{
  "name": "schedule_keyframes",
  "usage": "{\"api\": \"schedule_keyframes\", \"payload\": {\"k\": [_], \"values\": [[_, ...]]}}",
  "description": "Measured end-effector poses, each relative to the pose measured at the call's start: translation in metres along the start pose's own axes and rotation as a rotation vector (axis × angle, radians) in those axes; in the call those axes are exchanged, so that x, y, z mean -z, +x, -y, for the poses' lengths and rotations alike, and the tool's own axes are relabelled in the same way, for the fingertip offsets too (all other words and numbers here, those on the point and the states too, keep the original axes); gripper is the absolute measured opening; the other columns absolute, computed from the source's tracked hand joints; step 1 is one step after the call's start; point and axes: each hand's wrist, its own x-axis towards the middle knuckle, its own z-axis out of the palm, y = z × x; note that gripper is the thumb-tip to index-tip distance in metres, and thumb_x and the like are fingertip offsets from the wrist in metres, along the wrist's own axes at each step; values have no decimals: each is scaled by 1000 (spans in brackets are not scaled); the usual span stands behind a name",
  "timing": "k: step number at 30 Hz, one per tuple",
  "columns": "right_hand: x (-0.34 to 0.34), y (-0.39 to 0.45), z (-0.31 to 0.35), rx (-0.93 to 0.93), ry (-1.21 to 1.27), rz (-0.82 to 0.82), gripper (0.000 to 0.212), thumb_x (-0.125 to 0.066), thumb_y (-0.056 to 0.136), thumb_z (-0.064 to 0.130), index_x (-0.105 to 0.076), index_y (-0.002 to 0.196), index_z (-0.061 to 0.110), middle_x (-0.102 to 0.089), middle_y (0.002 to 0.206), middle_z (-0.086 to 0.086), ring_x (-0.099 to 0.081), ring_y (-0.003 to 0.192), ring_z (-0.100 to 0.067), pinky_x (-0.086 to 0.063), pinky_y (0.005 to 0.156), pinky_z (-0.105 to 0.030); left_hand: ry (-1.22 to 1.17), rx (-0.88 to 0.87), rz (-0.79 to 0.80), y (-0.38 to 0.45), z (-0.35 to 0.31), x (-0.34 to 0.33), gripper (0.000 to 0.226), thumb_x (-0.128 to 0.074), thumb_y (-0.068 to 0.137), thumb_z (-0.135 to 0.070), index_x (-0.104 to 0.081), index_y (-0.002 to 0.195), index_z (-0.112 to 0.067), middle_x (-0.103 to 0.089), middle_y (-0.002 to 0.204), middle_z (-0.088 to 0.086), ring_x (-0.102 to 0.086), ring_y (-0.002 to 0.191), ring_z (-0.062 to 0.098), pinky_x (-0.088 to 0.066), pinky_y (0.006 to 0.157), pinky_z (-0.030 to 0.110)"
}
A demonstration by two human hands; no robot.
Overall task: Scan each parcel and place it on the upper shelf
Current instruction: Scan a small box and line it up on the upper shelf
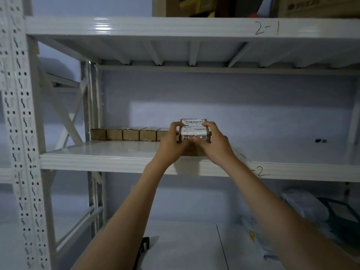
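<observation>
Brown cardboard parcel with white barcode label: sitting on white metal shelf, right of brown box row; being gripped by left hand and right hand.

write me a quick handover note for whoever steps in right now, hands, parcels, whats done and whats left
Left hand and right hand: both grip the labelled parcel, one on each side, label facing the camera.
That parcel is over the shelf, at the right end of a row of parcels. Whether it already rests on the shelf board I cannot tell.
Done: five brown parcels stand side by side at the back left of this shelf.
Left: set this one down in line and let go. More packages, pale and soft-looking, lie on the level below at the right; they likely still need scanning and shelving.
</observation>
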Motion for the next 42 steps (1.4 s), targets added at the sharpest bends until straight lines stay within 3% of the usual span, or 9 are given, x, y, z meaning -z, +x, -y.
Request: {"api": "schedule_keyframes", "payload": {"k": [4, 8, 11, 16, 22, 26, 31, 37, 42], "values": [[-19, 30, -24, -81, -77, 49, 48, -68, 93, 33, -51, 136, 23, -64, 132, -5, -63, 111, -23, -46, 90, -26, 151, -45, 59, 28, 30, -12, 38, -69, 87, -26, -49, 119, -19, -63, 105, -3, -59, 91, 19, -40, 61, 18], [-28, 64, -34, -78, -332, 107, 48, -61, 96, 35, -53, 142, 23, -60, 139, -5, -57, 121, -28, -45, 101, -35, 279, -51, 89, 61, 56, -8, 29, -69, 85, -16, -59, 112, -18, -64, 106, 6, -59, 96, 23, -38, 67, 22], [-31, 93, -38, -33, -531, 184, 42, -62, 94, 29, -62, 135, 22, -63, 131, -8, -59, 115, -29, -49, 88, -33, 369, -56, 165, 95, 68, 2, 23, -65, 87, -14, -70, 109, -19, -69, 110, 6, -62, 102, 25, -46, 81, 27], [-49, 131, -48, -48, -597, 161, 33, -70, 89, 24, -66, 121, 16, -67, 112, -10, -61, 97, -28, -50, 77, -32, 618, -68, 376, 141, 85, 5, 39, -49, 93, -11, -65, 126, -25, -62, 130, 2, -54, 119, 28, -45, 97, 36], [-78, 158, -70, -2, -591, 141, 15, -63, 91, 17, -59, 105, 12, -64, 100, -12, -60, 89, -29, -52, 72, -35, 701, -29, 409, 169, 116, 1, 50, -47, 87, -13, -59, 132, -32, -62, 130, 2, -58, 114, 26, -53, 89, 40], [-84, 184, -70, -32, -618, 238, 25, -65, 92, 20, -64, 116, 10, -62, 110, -10, -61, 95, -29, -54, 82, -36, 787, 29, 435, 186, 131, -4, 52, -50, 89, -17, -52, 138, -34, -55, 136, 5, -50, 125, 26, -44, 99, 42], [-97, 211, -72, -13, -728, 378, 31, -61, 92, 11, -60, 123, 6, -60, 109, -13, -62, 94, -28, -51, 76, -33, 944, 89, 485, 206, 141, -15, 51, -42, 96, -23, -40, 146, -31, -48, 144, 5, -35, 138, 26, -22, 113, 57], [-110, 234, -84, 1, -770, 452, 15, -54, 91, 3, -52, 105, 7, -55, 106, -17, -52, 81, -26, -44, 70, -30, 979, 144, 510, 214, 154, -29, 49, -44, 94, -25, -39, 143, -27, -52, 135, 7, -38, 132, 27, -25, 110, 54], [-122, 238, -108, 25, -723, 487, 47, -63, 90, 16, -49, 133, 4, -55, 128, -17, -59, 111, -31, -47, 82, -30, 1000, 36, 461, 219, 172, -42, 62, -51, 86, -16, -33, 145, -16, -36, 150, 2, -28, 139, 26, -17, 111, 64]]}}
